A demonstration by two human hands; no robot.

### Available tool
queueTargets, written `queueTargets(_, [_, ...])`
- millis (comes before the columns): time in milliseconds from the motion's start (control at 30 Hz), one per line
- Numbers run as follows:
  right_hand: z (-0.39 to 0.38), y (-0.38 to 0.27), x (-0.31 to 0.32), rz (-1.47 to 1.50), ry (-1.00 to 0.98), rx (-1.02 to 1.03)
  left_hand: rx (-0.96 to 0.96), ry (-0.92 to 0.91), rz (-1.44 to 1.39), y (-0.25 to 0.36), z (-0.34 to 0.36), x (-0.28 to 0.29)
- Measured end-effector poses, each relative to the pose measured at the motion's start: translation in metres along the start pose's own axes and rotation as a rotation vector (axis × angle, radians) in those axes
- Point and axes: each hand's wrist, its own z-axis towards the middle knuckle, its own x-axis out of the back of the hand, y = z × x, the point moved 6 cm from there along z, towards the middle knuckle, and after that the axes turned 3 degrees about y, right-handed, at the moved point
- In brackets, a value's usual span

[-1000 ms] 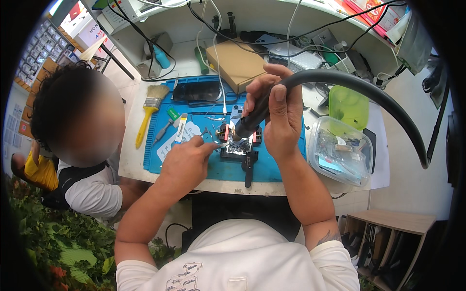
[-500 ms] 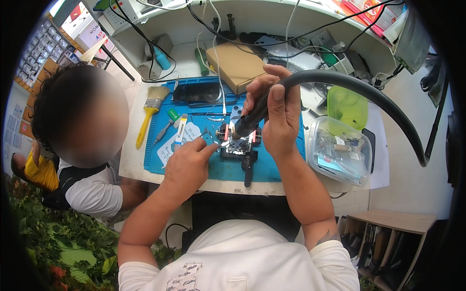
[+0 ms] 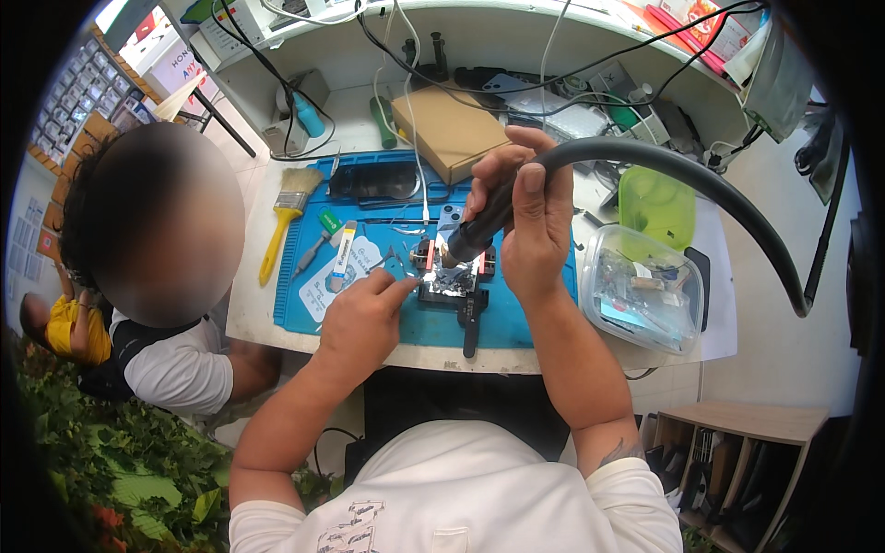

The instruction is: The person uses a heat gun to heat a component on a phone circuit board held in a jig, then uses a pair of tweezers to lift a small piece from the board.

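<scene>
My right hand (image 3: 536, 217) is wrapped round the black handle of a hot-air gun (image 3: 480, 230), its nozzle tilted down over a small circuit board with shiny foil (image 3: 452, 280). The board sits in a black clamp holder (image 3: 471, 324) with reddish jaws. My left hand (image 3: 361, 313) is closed in a pinch at the holder's left side, fingertips close to the foil. Whatever thin thing it grips is too small to make out. Under all this lies a blue repair mat (image 3: 419, 330). Just beyond the nozzle lies a bluish phone part with camera rings (image 3: 450, 216).
A yellow-handled brush (image 3: 281, 226), a green-and-grey tool (image 3: 313, 253) and a white tube (image 3: 344, 253) lie left. Behind are a dark phone screen (image 3: 373, 179) and cardboard box (image 3: 452, 124). Right stands a clear parts tub (image 3: 645, 318); the gun's hose (image 3: 710, 170) arches above. A person (image 3: 175, 364) sits left.
My left hand has shifted very slightly down and to the right, still pinched. My right hand and the hot-air gun are almost unmoved. In the background, a person in yellow has changed posture.
</scene>
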Motion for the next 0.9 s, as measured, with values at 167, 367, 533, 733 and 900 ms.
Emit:
queueTargets(167, [0.001,-0.01,0.001,0.006,0.036,-0.011,0.045,-0.014,-0.053,-0.006,-0.001,-0.004])
queueTargets(367, [0.008,-0.043,0.002,0.001,0.063,-0.002,-0.016,0.021,0.02,-0.001,-0.003,-0.002])
queueTargets(533, [0.009,-0.073,0.005,0.02,0.015,0.055,0.094,-0.016,-0.127,-0.008,-0.002,-0.007])
queueTargets(733, [0.004,-0.087,0.0,0.039,-0.019,0.072,-0.008,0.021,0.02,0.0,-0.003,-0.005])
queueTargets(900, [0.001,-0.091,-0.003,0.046,-0.043,0.054,0.085,-0.005,-0.115,-0.009,-0.002,-0.008])
